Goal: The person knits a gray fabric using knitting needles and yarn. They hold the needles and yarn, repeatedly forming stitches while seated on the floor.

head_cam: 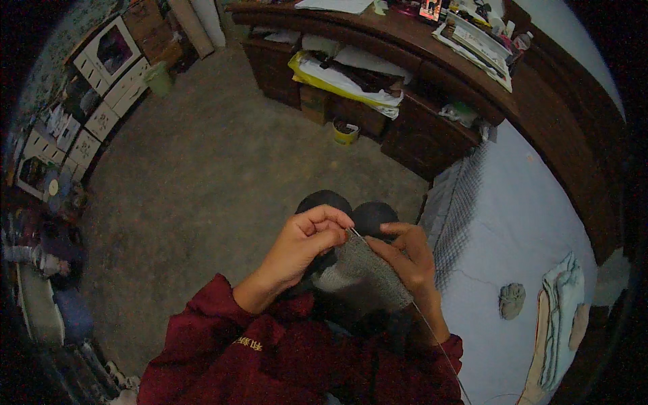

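A piece of grey knitting (374, 268) hangs between my two hands, above my lap. My left hand (304, 243) pinches its upper left corner, thumb and fingertips close to the tips of the knitting needles (356, 233). On the other side, my right hand (407, 255) holds the fabric's right edge, with its index finger stretched towards the tips. A thin needle or cable (438, 340) runs from the fabric's lower right corner down past my right sleeve. The ball of grey yarn (512, 300) lies on the bed, and a faint strand leads from it towards my right hand.
To my right is a bed (498, 212) with folded cloths (559, 314). A dark wooden desk (400, 43) stands ahead, holding papers, a lit screen (431, 9) and a bottle (522, 40). A yellow tub (345, 132) sits on the floor. White cabinets (101, 120) and a green bin (158, 79) stand left.
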### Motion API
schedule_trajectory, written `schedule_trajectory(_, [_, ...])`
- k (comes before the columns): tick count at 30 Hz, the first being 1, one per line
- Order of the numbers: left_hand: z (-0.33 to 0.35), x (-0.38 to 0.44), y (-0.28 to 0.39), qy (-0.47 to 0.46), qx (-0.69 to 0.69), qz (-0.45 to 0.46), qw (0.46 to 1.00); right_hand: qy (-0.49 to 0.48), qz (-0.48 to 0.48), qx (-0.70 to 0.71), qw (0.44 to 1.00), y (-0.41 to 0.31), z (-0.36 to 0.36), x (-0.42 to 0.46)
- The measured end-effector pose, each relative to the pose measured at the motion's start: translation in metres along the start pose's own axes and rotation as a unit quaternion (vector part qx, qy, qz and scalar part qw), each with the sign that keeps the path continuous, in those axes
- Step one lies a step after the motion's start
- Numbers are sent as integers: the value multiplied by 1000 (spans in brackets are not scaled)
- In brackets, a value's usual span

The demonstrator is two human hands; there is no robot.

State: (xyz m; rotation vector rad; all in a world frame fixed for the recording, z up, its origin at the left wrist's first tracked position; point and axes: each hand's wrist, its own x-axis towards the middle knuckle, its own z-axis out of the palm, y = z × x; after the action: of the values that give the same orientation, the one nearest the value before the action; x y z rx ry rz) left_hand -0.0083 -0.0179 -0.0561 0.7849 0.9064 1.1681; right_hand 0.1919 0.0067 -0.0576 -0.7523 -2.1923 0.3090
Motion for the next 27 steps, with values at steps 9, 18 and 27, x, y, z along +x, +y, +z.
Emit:
schedule_trajectory(9, [-6, 0, -6, -51, 35, -48, 997, -53, 26, 77, 995, 3, -4, 1])
schedule_trajectory(18, [1, 2, -9, -10, 71, -87, 994, -58, -24, 16, 998, 15, 6, 15])
schedule_trajectory(27, [1, 3, -11, 8, 93, -65, 993, -44, -30, 10, 999, 13, 5, 10])
